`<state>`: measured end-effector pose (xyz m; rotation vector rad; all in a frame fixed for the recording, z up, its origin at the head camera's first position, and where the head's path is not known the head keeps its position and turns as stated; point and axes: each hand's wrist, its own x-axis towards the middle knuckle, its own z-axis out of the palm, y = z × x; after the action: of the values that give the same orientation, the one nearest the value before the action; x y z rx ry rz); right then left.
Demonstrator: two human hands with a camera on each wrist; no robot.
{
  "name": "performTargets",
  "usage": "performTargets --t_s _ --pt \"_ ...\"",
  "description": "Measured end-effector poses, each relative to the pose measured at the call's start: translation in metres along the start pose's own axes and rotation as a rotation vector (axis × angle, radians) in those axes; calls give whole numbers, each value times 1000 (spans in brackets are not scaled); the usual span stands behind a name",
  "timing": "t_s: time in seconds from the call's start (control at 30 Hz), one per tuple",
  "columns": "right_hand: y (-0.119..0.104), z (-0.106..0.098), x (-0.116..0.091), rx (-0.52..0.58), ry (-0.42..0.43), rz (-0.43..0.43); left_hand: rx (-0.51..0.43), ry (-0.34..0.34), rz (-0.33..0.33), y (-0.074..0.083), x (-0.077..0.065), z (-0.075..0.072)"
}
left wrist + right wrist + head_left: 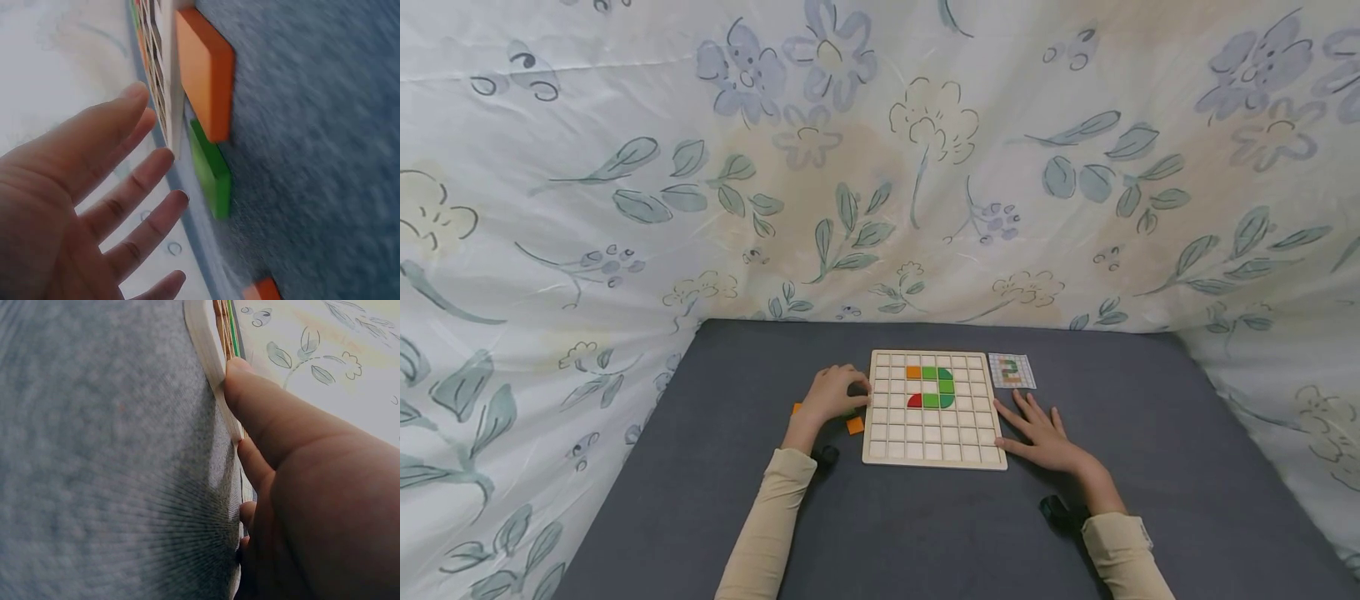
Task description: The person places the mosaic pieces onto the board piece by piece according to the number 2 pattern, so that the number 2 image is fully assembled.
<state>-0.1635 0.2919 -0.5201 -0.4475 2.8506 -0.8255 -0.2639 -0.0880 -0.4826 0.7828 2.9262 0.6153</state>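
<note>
A pale gridded board (pixel 932 433) lies on the table, with orange, green and red tiles set in several of its squares. My left hand (pixel 831 393) is at the board's left edge, thumb and fingers curved apart with nothing between them. Below and beside it are an orange square tile (pixel 203 72), a green tile (pixel 210 169) and another orange piece (pixel 262 290), partly cut off in the left wrist view. My right hand (pixel 1043 433) lies spread, its thumb and index fingertips touching the board's right edge.
A small printed pattern card (pixel 1012 372) lies at the board's upper right, just beyond the right fingertips. Dark grey cloth covers the table (pixel 925 533). A floral curtain (pixel 880 167) hangs behind it and along the sides.
</note>
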Motion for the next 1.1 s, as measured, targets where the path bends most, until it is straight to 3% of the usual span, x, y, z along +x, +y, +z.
performTargets --t_s 0.43,0.8,1.1 --pt "-1 -1 0 5 -2 3 -27 21 -31 -17 -16 -3" --pt "-3 -1 0 2 -3 12 -13 -14 -92 -23 -25 -7" --pt "-4 -2 -1 3 -1 10 10 -37 -103 -28 -28 -11"
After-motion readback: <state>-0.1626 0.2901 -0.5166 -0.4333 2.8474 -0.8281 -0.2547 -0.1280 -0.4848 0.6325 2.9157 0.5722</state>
